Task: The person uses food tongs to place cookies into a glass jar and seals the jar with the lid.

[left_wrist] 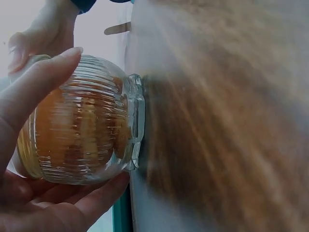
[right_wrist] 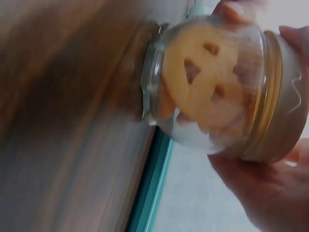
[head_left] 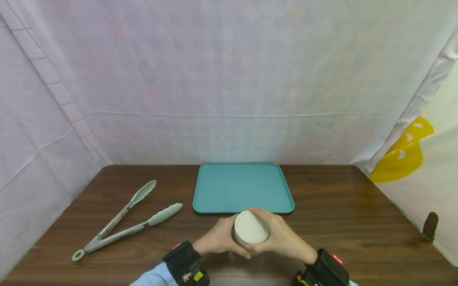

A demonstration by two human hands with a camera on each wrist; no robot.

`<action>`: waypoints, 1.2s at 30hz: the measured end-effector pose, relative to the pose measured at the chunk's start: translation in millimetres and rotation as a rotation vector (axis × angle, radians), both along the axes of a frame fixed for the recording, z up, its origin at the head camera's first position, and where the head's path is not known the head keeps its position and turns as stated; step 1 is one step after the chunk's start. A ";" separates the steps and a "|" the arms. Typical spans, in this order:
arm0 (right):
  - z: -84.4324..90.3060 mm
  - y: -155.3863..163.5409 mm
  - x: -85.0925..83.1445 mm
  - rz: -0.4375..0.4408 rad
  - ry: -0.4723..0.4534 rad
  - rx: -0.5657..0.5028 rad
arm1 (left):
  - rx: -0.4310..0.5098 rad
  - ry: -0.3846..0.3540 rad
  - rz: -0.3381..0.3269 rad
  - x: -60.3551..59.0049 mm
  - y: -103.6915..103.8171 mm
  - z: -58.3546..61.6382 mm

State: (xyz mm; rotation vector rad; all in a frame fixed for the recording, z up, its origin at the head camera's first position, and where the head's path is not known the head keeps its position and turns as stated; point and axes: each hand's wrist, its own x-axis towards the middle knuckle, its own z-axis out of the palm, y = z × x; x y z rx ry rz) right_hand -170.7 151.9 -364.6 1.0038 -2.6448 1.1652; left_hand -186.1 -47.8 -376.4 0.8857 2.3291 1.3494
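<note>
Both hands are on the jar [head_left: 250,229] right now. Left hand [head_left: 217,239] wraps the left flank, fingers curled round the ribbed glass; the left wrist view shows the fingertips [left_wrist: 58,63] pressed against those ridges and the palm cupped beneath. Right hand [head_left: 282,238] closes in from the other side, thumb and fingers [right_wrist: 294,38] curled round the pale lid [right_wrist: 292,104]. The jar's base sits on or just above the table [head_left: 340,222]; motion blur makes it hard to say which. Through the glass in the right wrist view, pale round biscuits [right_wrist: 207,87] with cut-out holes, what looks like a face pattern. From the head camera only the white lid top shows, ringed by both hands. Just beyond the jar lies a teal tray [head_left: 243,186], its near edge close to the knuckles. Well off to the left, tongs [head_left: 125,216] with pale green tips lie splayed on the wood. Black wrist straps [head_left: 186,264] on both arms, a light blue sleeve [head_left: 154,278] at the left. White sheeting [head_left: 229,79] hangs behind the table.
</note>
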 end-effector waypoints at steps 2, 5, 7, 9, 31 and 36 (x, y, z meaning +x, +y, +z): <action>-0.5 -2.1 3.0 -0.038 0.005 0.002 | -0.003 0.002 0.008 0.6 0.1 -0.3; -1.8 -6.2 8.2 -0.105 0.022 0.004 | -0.024 0.025 0.033 1.8 0.9 -1.0; -2.8 -10.0 11.7 -0.158 0.050 0.001 | -0.037 0.040 0.050 2.6 1.2 -1.4; -4.2 -14.1 15.0 -0.216 0.088 -0.008 | -0.050 0.046 0.064 3.3 1.6 -1.9; 9.3 10.6 -2.5 0.106 -0.327 -0.045 | -0.055 0.044 0.039 2.4 1.2 -0.1; 4.8 17.3 -11.2 0.218 -0.400 -0.107 | -0.050 0.062 0.042 1.6 1.8 0.5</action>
